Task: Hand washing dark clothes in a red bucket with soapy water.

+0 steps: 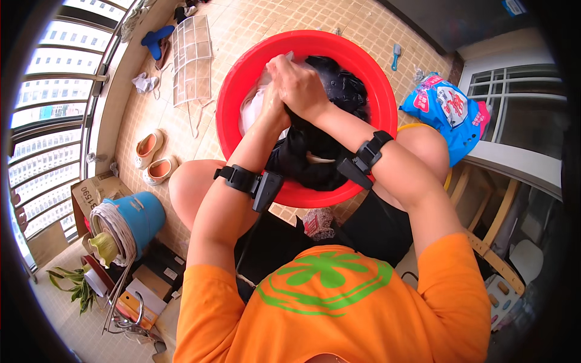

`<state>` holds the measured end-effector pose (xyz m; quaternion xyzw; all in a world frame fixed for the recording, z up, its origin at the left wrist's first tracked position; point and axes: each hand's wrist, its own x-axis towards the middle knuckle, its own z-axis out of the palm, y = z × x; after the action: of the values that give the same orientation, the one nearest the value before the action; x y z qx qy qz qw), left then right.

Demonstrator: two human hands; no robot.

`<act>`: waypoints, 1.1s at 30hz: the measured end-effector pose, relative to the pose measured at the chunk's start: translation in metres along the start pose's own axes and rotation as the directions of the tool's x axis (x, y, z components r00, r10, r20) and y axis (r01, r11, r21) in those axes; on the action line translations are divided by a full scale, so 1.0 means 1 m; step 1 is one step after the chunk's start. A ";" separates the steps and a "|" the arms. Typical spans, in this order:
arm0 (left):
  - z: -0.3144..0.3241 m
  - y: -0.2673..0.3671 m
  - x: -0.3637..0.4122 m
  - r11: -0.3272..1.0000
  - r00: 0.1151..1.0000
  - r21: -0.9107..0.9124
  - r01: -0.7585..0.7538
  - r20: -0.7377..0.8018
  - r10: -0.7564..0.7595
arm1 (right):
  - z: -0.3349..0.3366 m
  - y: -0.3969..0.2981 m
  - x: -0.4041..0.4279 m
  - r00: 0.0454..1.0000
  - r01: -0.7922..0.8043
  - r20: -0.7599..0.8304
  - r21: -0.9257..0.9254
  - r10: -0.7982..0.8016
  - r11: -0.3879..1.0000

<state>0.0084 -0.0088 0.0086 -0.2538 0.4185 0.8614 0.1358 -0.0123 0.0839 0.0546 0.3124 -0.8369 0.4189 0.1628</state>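
Observation:
My left hand [274, 100] and my right hand [303, 87] are pressed together over a red plastic basin [385, 113]. Both look closed on wet cloth; a white edge [289, 55] shows at the fingertips, but the fingers hide most of what they hold. Under my wrists, black garments [299, 159] are bunched against the near side of the basin. More black fabric [338, 84] lies in cloudy water at the far right. White fabric [250, 111] rests along the left inner wall. Each of my forearms wears a black strap with a small device.
A blue printed plastic bag [449, 106] and a blue-handled brush [396, 58] are to the right. On the left are a white wire rack [193, 59], pale clogs [154, 156] and a blue bucket [147, 218]. My bent knees flank the basin on the tiled floor [245, 16].

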 end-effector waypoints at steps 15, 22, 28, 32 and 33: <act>-0.010 0.021 -0.019 0.824 0.979 0.540 -0.174 0.007 0.203 | -0.001 0.093 -0.051 0.930 -0.167 0.325 -0.043 0.171 0.985; -0.007 0.027 -0.013 0.955 0.975 0.197 0.221 -0.061 -0.213 | 0.006 0.047 -0.024 0.976 -0.183 0.125 0.031 0.178 0.983; -0.009 0.015 -0.021 0.964 0.962 0.083 -0.253 0.132 0.241 | -0.005 -0.040 -0.002 0.990 0.132 -0.051 0.095 -0.128 0.987; 0.005 0.011 -0.021 1.000 0.998 -0.012 -0.028 0.061 0.028 | 0.004 -0.022 -0.004 0.989 0.136 -0.047 -0.036 -0.138 0.990; 0.009 0.009 -0.023 0.999 0.999 -0.050 0.018 0.042 -0.016 | 0.005 -0.015 -0.004 0.991 0.115 -0.064 -0.032 -0.117 0.993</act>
<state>0.0201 -0.0076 0.0322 -0.2425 0.3917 0.8755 0.1456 0.0002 0.0749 0.0587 0.3443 -0.8173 0.4070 0.2188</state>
